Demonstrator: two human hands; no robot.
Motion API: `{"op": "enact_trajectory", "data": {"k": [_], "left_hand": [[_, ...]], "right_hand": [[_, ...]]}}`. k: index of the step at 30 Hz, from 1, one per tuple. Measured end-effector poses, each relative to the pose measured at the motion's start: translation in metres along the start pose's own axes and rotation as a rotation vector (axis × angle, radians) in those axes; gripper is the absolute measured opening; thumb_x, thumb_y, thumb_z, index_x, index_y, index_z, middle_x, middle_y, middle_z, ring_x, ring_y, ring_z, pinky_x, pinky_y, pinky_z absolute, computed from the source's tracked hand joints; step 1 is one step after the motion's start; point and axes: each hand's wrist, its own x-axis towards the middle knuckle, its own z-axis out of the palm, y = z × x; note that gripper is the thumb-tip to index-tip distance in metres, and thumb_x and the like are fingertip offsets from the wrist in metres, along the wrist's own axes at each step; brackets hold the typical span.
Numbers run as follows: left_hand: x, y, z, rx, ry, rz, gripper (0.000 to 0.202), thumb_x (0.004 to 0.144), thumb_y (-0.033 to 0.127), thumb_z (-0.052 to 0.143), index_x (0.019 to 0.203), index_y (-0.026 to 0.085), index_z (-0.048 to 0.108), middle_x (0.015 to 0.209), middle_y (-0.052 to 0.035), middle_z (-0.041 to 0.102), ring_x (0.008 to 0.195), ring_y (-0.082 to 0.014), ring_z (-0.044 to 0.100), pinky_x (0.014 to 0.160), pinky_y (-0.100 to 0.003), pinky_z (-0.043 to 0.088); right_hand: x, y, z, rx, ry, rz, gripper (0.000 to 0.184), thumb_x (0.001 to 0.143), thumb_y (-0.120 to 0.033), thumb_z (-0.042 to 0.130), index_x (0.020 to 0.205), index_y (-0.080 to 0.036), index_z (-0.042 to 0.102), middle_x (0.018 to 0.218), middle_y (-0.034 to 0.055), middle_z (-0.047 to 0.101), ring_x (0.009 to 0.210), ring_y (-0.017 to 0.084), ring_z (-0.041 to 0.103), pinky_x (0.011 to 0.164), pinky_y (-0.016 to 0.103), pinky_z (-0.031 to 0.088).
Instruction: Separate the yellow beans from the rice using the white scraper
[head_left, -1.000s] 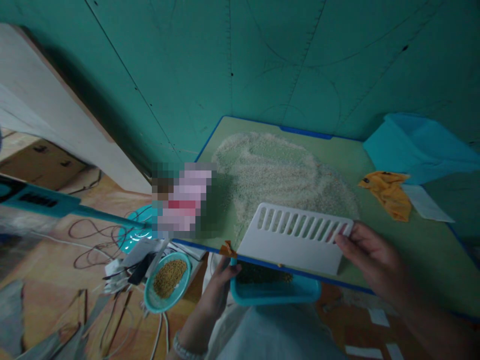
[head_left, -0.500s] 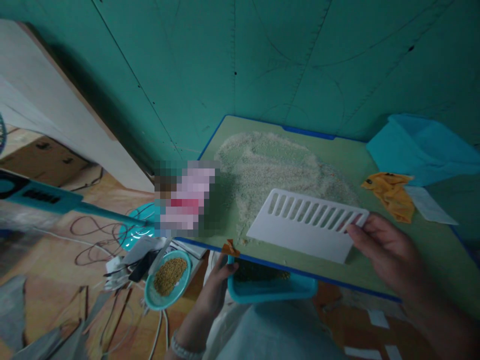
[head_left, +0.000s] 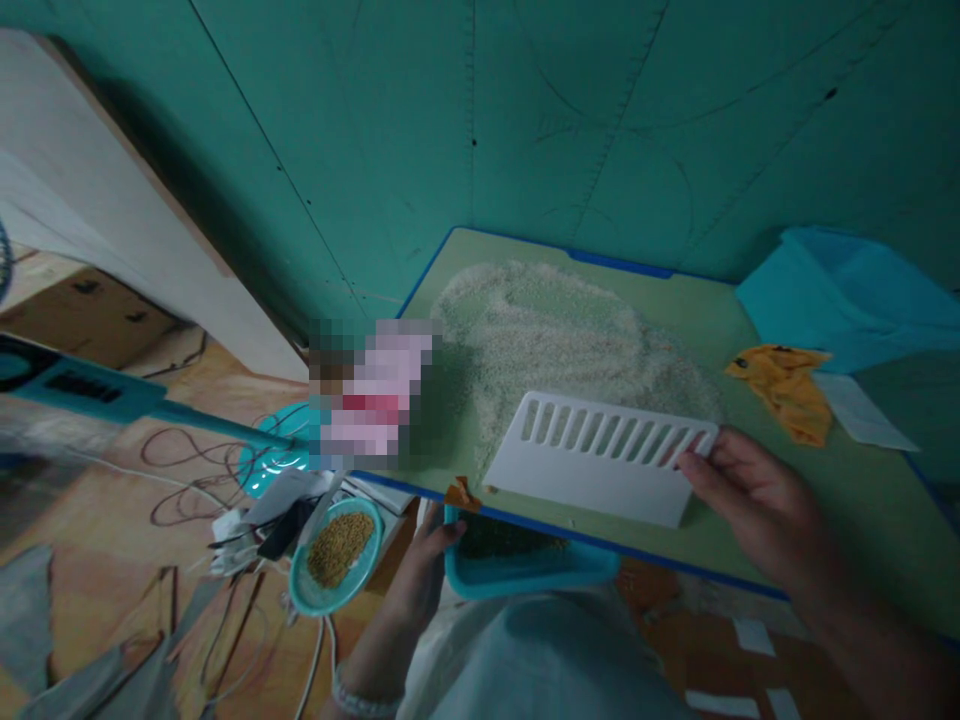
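My right hand [head_left: 754,490] grips the right end of a white slotted plastic scraper [head_left: 592,465], which rests on edge on the green table top [head_left: 750,330], close to its near edge. A wide spread of pale grain [head_left: 555,335] lies on the table behind the scraper. My left hand [head_left: 424,580] holds the left rim of a teal tray [head_left: 525,570] just under the table's blue near edge; dark grain lies in the tray.
A teal round bowl [head_left: 334,555] of brownish grain sits at lower left among cables on the floor. An orange cloth [head_left: 784,385], white paper and a blue bag [head_left: 847,295] lie at the table's right. A teal wall stands behind.
The scraper first moved away from the table's near edge, then back toward it and to the left. The teal tray shifted slightly left under the edge.
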Motion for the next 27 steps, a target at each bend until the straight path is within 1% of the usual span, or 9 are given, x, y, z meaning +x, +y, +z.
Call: {"op": "enact_trajectory", "data": {"k": [4, 9, 13, 16, 18, 20, 22, 24, 27], "left_hand": [[-0.001, 0.002, 0.0, 0.014, 0.003, -0.049, 0.055, 0.065, 0.022, 0.073, 0.12, 0.024, 0.065, 0.122, -0.0051, 0.073, 0.128, -0.0359, 0.053, 0.108, -0.047, 0.039], [0.0, 0.001, 0.0, 0.022, 0.054, -0.052, 0.052, 0.064, 0.022, 0.074, 0.115, 0.022, 0.067, 0.111, -0.0047, 0.077, 0.123, -0.0347, 0.057, 0.106, -0.046, 0.041], [0.001, -0.001, 0.0, -0.003, 0.017, -0.043, 0.048, 0.064, 0.02, 0.074, 0.111, 0.024, 0.068, 0.109, -0.004, 0.078, 0.122, -0.0341, 0.059, 0.104, -0.045, 0.044], [0.002, 0.0, 0.0, -0.02, -0.008, -0.033, 0.052, 0.064, 0.02, 0.074, 0.115, 0.024, 0.068, 0.115, -0.0044, 0.076, 0.125, -0.0341, 0.057, 0.105, -0.044, 0.043], [0.001, 0.001, 0.0, -0.022, 0.002, -0.038, 0.056, 0.065, 0.02, 0.073, 0.12, 0.025, 0.066, 0.12, -0.0037, 0.074, 0.128, -0.0327, 0.054, 0.107, -0.042, 0.041], [0.001, 0.002, -0.001, -0.021, 0.0, -0.04, 0.058, 0.067, 0.019, 0.073, 0.124, 0.024, 0.064, 0.123, -0.0038, 0.073, 0.128, -0.0319, 0.054, 0.108, -0.041, 0.04], [0.001, 0.002, -0.002, -0.023, -0.015, -0.025, 0.059, 0.069, 0.02, 0.071, 0.127, 0.025, 0.062, 0.125, -0.0041, 0.072, 0.127, -0.0321, 0.055, 0.106, -0.042, 0.043], [0.0, 0.002, -0.003, -0.024, -0.038, -0.034, 0.056, 0.072, 0.023, 0.069, 0.127, 0.025, 0.062, 0.125, -0.0044, 0.072, 0.125, -0.0325, 0.056, 0.103, -0.042, 0.045], [-0.002, -0.004, -0.003, -0.029, -0.086, -0.093, 0.046, 0.074, 0.027, 0.068, 0.12, 0.025, 0.067, 0.114, -0.0045, 0.077, 0.122, -0.0332, 0.059, 0.103, -0.043, 0.045]], "right_hand": [[-0.004, 0.001, -0.003, 0.003, 0.007, 0.023, 0.025, 0.07, -0.051, 0.076, 0.078, -0.028, 0.071, 0.071, -0.0021, 0.074, 0.064, 0.015, 0.066, 0.057, 0.02, 0.052], [-0.007, 0.0, -0.003, 0.021, 0.006, 0.054, 0.029, 0.067, -0.052, 0.078, 0.082, -0.028, 0.071, 0.071, -0.001, 0.075, 0.063, 0.017, 0.067, 0.055, 0.022, 0.053], [-0.009, 0.003, -0.002, 0.009, 0.001, 0.07, 0.029, 0.068, -0.052, 0.077, 0.08, -0.027, 0.071, 0.072, 0.0, 0.075, 0.064, 0.018, 0.068, 0.057, 0.023, 0.054], [-0.01, 0.007, -0.006, 0.021, 0.021, 0.08, 0.028, 0.067, -0.05, 0.078, 0.079, -0.026, 0.07, 0.071, 0.0002, 0.074, 0.065, 0.018, 0.068, 0.058, 0.024, 0.055], [-0.009, 0.008, -0.012, 0.032, 0.08, 0.073, 0.028, 0.066, -0.048, 0.08, 0.081, -0.026, 0.071, 0.072, -0.0003, 0.074, 0.065, 0.016, 0.067, 0.061, 0.022, 0.055], [-0.006, 0.006, -0.02, 0.062, 0.188, 0.071, 0.03, 0.062, -0.046, 0.082, 0.081, -0.026, 0.071, 0.071, -0.0013, 0.073, 0.065, 0.014, 0.066, 0.063, 0.019, 0.054], [-0.004, 0.0, -0.027, 0.102, 0.318, 0.076, 0.034, 0.055, -0.045, 0.085, 0.081, -0.027, 0.072, 0.067, -0.0025, 0.071, 0.06, 0.011, 0.062, 0.056, 0.015, 0.051], [-0.002, -0.008, -0.033, 0.133, 0.442, 0.081, 0.036, 0.045, -0.039, 0.088, 0.075, -0.026, 0.071, 0.062, -0.0042, 0.066, 0.054, 0.009, 0.056, 0.047, 0.012, 0.046], [-0.003, -0.018, -0.039, 0.171, 0.56, 0.075, 0.035, 0.037, -0.028, 0.086, 0.067, -0.026, 0.068, 0.065, -0.0056, 0.065, 0.055, 0.006, 0.054, 0.045, 0.008, 0.042]]}}
